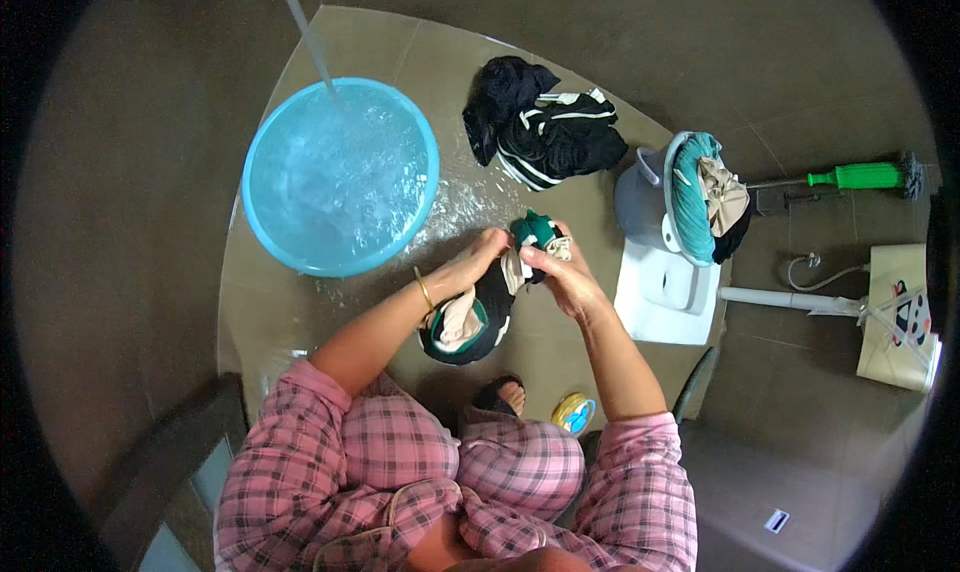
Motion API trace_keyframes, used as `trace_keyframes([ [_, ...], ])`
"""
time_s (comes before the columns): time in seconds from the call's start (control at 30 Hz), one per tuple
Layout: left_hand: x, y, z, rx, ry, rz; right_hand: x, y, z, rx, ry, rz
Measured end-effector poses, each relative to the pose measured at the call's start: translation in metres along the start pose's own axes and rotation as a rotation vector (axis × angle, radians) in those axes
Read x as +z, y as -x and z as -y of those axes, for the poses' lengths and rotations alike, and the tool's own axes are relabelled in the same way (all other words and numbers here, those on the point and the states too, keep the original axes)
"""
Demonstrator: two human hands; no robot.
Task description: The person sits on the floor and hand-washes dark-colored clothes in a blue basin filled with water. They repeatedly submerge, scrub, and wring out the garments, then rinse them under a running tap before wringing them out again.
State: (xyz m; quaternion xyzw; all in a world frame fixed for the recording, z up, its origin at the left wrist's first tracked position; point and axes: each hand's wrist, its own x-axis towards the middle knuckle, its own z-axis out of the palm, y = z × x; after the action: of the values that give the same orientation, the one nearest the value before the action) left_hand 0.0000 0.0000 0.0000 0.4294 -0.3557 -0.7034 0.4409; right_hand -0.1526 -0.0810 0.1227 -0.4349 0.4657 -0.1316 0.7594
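Note:
Both my hands grip one wet garment [478, 317], a bundle of green, black and beige cloth, held above the wet floor. My left hand [478, 257] clutches its middle, and my right hand [562, 272] squeezes the green end near the top. The lower part of the garment hangs down toward my knees. To the left stands a blue basin [268, 212] full of water, with a thin stream of water falling into it.
A heap of black clothes with white stripes [548, 132] lies on the floor beyond my hands. A grey bucket [640, 207] holding teal and beige clothes stands at right, next to a white squat pan [668, 297]. A green-handled brush [862, 176] lies farther right. A small yellow and blue object [573, 412] sits by my foot.

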Motion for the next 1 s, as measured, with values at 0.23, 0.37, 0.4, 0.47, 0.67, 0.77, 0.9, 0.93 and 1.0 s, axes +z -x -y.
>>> trace_keyframes([
  [0.23, 0.037, 0.041, -0.095, -0.183, 0.603, 0.047, 0.042, 0.056, 0.086, -1.063, 1.024, 0.183],
  [0.37, 0.04, 0.041, -0.076, -0.156, 0.663, 0.141, 0.061, 0.076, 0.083, -1.389, 1.102, 0.631],
  [0.4, 0.041, 0.042, -0.069, -0.153, 0.699, 0.151, 0.062, 0.091, 0.096, -1.355, 1.115, 0.68],
  [0.47, 0.055, 0.035, -0.049, -0.17, 0.738, 0.199, 0.054, 0.107, 0.1, -1.369, 1.087, 0.668],
  [0.67, 0.064, 0.03, -0.054, -0.107, 1.059, 0.412, 0.004, 0.141, 0.072, -1.32, 0.849, 0.213],
  [0.77, 0.076, 0.017, -0.129, 0.122, 0.53, -0.047, -0.015, 0.139, 0.06, -1.331, 0.524, -0.285],
  [0.9, 0.089, 0.003, -0.198, 0.609, 0.402, -0.076, 0.012, 0.146, 0.069, -1.0, -0.618, -0.527],
  [0.93, 0.102, 0.003, -0.214, 0.667, 0.363, -0.112, 0.005, 0.142, 0.07, -1.01, -0.741, -0.476],
  [1.0, 0.105, 0.014, -0.231, 0.893, 0.087, -0.143, -0.011, 0.136, 0.061, -0.865, -0.789, -0.292],
])
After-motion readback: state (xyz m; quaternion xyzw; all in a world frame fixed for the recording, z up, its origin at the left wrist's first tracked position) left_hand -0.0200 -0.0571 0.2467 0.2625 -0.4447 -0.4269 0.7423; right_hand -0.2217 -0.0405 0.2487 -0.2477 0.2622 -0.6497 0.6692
